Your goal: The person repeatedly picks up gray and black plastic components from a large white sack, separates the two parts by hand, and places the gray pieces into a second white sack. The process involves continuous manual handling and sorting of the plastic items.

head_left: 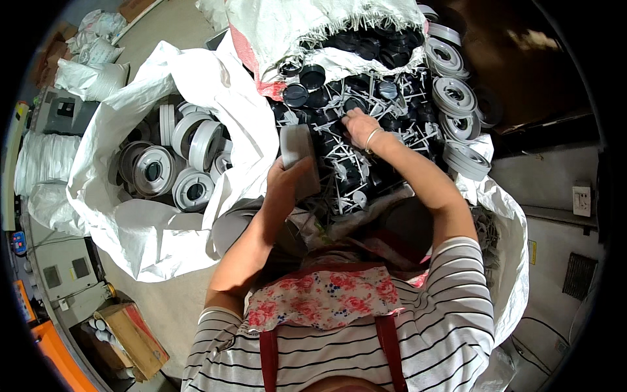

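Observation:
My left hand (287, 175) grips a light grey plastic piece (297, 145), seen edge-on with ridged sides, like the round grey parts in the sack. My right hand (360, 128) reaches into a heap of black round plastic caps (296, 95) and thin white plastic sprues (345, 154). Its fingers are curled among the pieces, close to a black cap (354, 104); what they hold, if anything, is hidden. To the left, an open white sack (176, 251) holds several grey flanged plastic rings (155, 170).
Beyond the heap, a woven sack (326, 19) lies with its frayed mouth over black caps. Grey rings (454, 97) line the heap's right edge. Another white sack (513, 261) stands by my right side. A cardboard box (134, 336) sits at the lower left.

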Motion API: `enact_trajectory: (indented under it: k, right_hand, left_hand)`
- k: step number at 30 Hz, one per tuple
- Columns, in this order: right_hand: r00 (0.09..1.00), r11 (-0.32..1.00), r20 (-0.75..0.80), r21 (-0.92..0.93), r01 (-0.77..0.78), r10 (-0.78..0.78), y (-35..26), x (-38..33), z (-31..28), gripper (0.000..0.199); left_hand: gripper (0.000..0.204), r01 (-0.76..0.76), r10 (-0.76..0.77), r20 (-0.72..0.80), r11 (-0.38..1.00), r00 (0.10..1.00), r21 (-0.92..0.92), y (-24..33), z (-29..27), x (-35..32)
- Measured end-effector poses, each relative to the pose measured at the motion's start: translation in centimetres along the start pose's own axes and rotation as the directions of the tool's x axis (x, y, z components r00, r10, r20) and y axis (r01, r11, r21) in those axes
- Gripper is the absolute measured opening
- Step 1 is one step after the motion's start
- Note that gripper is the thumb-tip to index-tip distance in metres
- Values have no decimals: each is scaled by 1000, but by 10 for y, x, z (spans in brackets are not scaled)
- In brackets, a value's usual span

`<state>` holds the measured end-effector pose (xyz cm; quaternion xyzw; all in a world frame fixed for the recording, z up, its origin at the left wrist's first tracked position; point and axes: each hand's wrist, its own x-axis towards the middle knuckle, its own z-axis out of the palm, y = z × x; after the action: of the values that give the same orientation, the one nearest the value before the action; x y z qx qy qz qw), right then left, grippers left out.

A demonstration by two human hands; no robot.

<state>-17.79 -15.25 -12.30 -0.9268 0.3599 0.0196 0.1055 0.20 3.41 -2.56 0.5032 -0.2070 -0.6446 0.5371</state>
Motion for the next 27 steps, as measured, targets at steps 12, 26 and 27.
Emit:
enact_trajectory:
  k: [12, 26, 27]
  right_hand:
    - [999, 611, -4, 791, 34, -52, -95, -62, -103, 24]
    - [796, 807, -191, 33, 590, -574, -107, -108, -126, 67]
    - [751, 768, -170, -74, 636, -638, -107, -110, -127, 68]
  left_hand:
    - [44, -48, 135, 212, 928, 968, -371, 3, 6, -7]
    - [66, 121, -127, 272, 992, 954, 41, 39, 7, -62]
    - [68, 152, -165, 274, 986, 948, 68, 42, 9, -64]
